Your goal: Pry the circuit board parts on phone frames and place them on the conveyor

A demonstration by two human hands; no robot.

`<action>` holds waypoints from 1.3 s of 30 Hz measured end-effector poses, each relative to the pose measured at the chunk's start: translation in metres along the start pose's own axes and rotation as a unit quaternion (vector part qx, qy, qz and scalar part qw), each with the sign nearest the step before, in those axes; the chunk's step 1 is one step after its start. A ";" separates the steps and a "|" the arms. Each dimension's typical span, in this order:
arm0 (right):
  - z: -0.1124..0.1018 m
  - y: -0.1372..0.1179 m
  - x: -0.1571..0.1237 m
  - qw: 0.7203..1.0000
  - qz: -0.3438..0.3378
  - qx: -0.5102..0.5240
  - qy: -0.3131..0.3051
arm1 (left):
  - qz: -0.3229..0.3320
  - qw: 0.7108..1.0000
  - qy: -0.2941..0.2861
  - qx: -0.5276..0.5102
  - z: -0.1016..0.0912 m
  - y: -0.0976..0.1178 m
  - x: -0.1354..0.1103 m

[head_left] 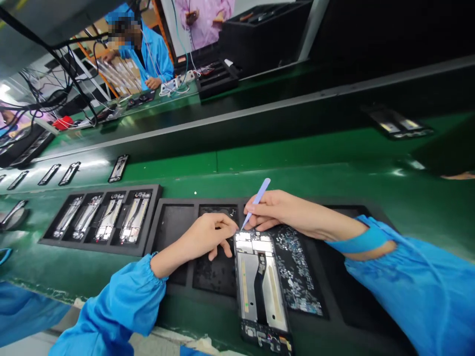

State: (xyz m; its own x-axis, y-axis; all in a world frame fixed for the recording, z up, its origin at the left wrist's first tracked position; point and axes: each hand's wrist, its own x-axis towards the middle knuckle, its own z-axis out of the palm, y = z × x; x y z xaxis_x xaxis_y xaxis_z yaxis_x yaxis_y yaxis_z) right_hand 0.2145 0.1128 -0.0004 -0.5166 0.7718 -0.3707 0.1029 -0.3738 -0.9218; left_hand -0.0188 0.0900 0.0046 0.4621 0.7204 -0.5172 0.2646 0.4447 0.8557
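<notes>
The right hand (272,210) grips tweezers (257,200) at the open phone (262,291), lower centre of the frame; a slipping tip could scratch it. Whether the left hand (208,235) grips anything, I cannot tell.

Both hands are bare. Behind the left hand (213,236), a bright blue sleeve (115,299) of thin-looking cloth balloons loosely, its surface broken by soft folds and creases. It ends in a gathered cuff (158,272), ruffled at the edge and drawn in around the wrist. Behind the right hand (273,210) comes a matching sleeve (411,289), just as roomy and puckered at its opening. Between that hand and its sleeve, a flat, smooth blue band (358,241) circles the wrist, and a thin, light blue cord (432,269) runs back along the cloth.
</notes>
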 end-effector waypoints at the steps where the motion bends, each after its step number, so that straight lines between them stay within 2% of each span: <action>1: 0.000 -0.002 0.002 1.000 0.010 0.002 -0.007 | -0.010 1.000 -0.005 0.000 0.001 0.001 0.000; 11: -0.005 -0.012 0.014 0.998 0.045 0.005 -0.036 | -0.087 0.995 -0.043 0.006 -0.003 0.020 0.013; 28: -0.009 -0.018 0.005 0.996 0.087 -0.006 -0.016 | -0.056 0.997 -0.028 0.043 0.005 0.021 0.023; 39: -0.012 -0.007 0.005 0.999 0.042 -0.003 -0.027 | -0.057 0.996 -0.035 0.052 0.002 0.023 0.022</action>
State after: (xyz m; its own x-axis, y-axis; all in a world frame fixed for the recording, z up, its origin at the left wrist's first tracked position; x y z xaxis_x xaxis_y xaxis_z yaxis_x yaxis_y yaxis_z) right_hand 0.2214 0.1260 0.0029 -0.5514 0.7088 -0.4400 0.1526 -0.4328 -0.8885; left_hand -0.0012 0.1153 0.0124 0.4812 0.6282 -0.6114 0.4023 0.4614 0.7907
